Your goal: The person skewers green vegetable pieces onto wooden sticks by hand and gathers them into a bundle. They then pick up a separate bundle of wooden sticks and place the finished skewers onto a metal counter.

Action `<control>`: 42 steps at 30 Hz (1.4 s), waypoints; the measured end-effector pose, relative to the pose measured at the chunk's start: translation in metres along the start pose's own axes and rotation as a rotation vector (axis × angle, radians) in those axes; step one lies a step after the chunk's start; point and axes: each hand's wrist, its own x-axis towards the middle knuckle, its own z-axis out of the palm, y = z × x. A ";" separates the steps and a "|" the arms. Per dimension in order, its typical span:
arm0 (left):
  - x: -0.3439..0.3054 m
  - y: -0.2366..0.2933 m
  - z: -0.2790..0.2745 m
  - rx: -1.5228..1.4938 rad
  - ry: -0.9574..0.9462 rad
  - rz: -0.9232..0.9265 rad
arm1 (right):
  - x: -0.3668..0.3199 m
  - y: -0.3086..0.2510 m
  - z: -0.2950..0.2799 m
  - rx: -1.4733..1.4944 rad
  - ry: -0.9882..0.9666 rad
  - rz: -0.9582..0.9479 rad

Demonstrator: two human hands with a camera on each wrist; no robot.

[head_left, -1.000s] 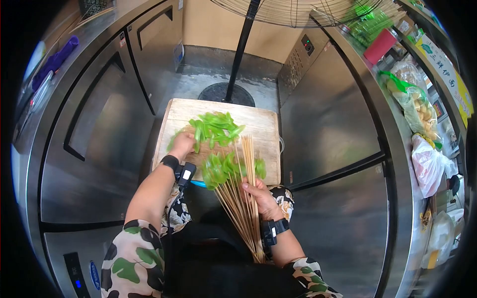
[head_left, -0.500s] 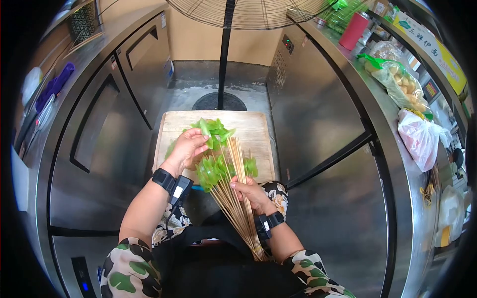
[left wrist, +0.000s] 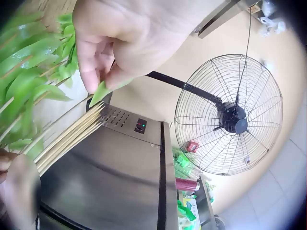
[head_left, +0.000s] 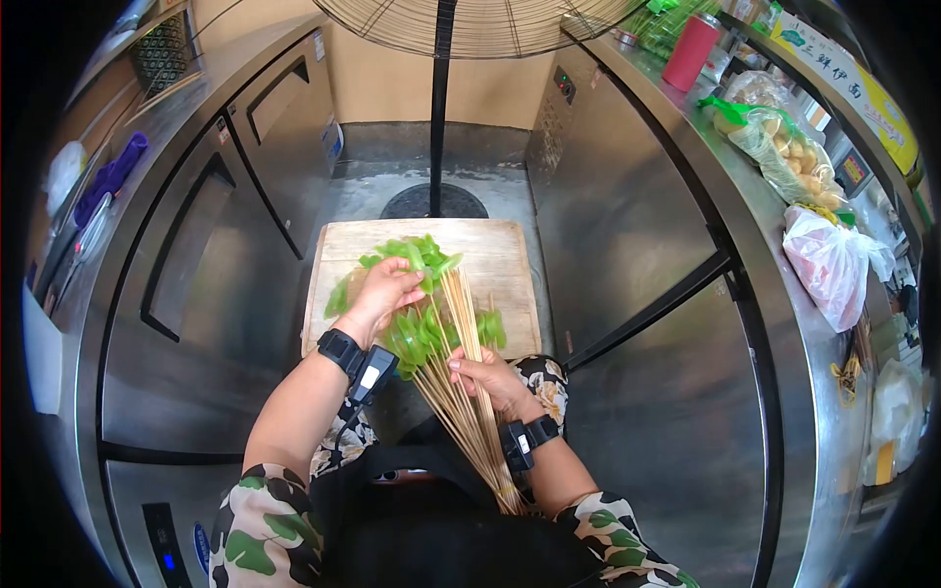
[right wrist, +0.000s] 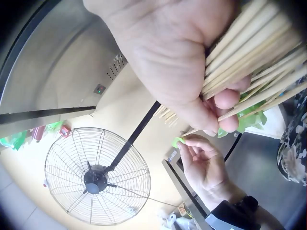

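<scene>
My left hand [head_left: 382, 294] pinches a thin green vegetable slice [left wrist: 100, 94] between thumb and fingertips. In the right wrist view, the tip of a single skewer [right wrist: 230, 114] reaches that slice. My right hand [head_left: 498, 382] grips a thick bundle of bamboo skewers [head_left: 463, 316], bare tips pointing away from me. Other skewers fanned to the left of the bundle carry threaded green slices [head_left: 414, 338] at their far ends. Loose green slices [head_left: 410, 251] lie piled on a wooden cutting board [head_left: 495, 245] beyond the left hand.
Steel refrigerated counters [head_left: 627, 206] flank both sides. A black fan pole [head_left: 437, 147] stands behind the board, with its wire cage above. Along the right countertop are a red flask [head_left: 691, 51], a bag of pale round food [head_left: 794, 157] and a white plastic bag [head_left: 828, 265].
The left hand first reached into the slices at the board's left, then lifted one and brought it right to the skewer tips. The right hand keeps its grip on the skewers.
</scene>
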 end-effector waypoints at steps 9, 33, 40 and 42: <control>-0.003 0.009 0.011 0.089 0.109 0.092 | -0.001 -0.001 0.001 0.003 -0.010 0.017; 0.001 0.013 -0.004 0.181 -0.072 -0.140 | 0.000 -0.002 0.002 -0.030 0.000 -0.013; -0.001 -0.002 -0.008 0.142 -0.200 -0.284 | -0.002 -0.001 0.002 -0.022 0.025 -0.001; -0.010 -0.003 -0.001 0.088 -0.138 -0.179 | -0.001 0.000 0.000 -0.014 0.029 -0.005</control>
